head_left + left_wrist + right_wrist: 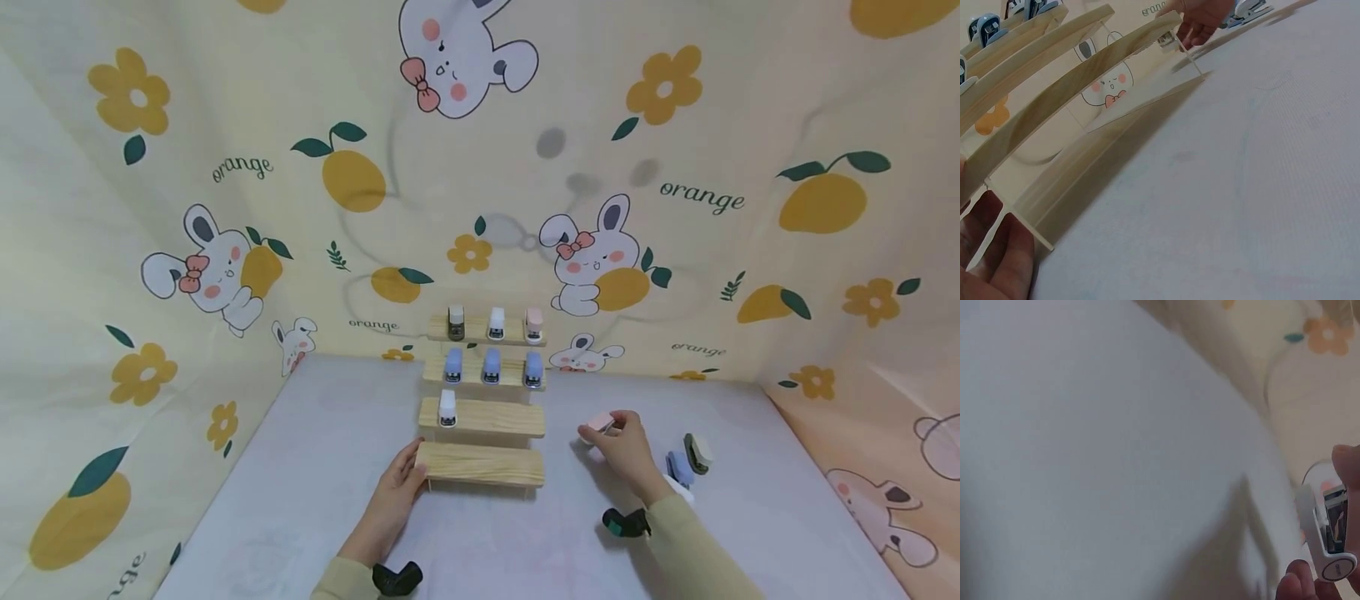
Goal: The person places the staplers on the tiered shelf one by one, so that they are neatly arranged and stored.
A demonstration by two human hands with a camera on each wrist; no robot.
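Observation:
My right hand (628, 447) pinches a small pink-and-white stapler (600, 422) above the table, right of a tiered wooden display rack (480, 463). In the right wrist view the stapler (1319, 534) is partly covered by the fingers. At the rack's lowest step, my left hand (395, 492) grips the left end; the left wrist view shows fingers (1013, 256) by its clear side support. A white stapler (447, 408) stands on the left of the second step from the bottom. Three blue staplers (491, 367) fill the step above, and the top step bears a dark-and-white, a white and a pink stapler (533, 325).
Right of my right hand, a blue stapler (679, 469) and a dark green-and-white stapler (698, 453) lie on the white table (300, 467), beside a white item (681, 488) partly hidden by the wrist. A printed cloth (480, 167) surrounds the table's back and sides.

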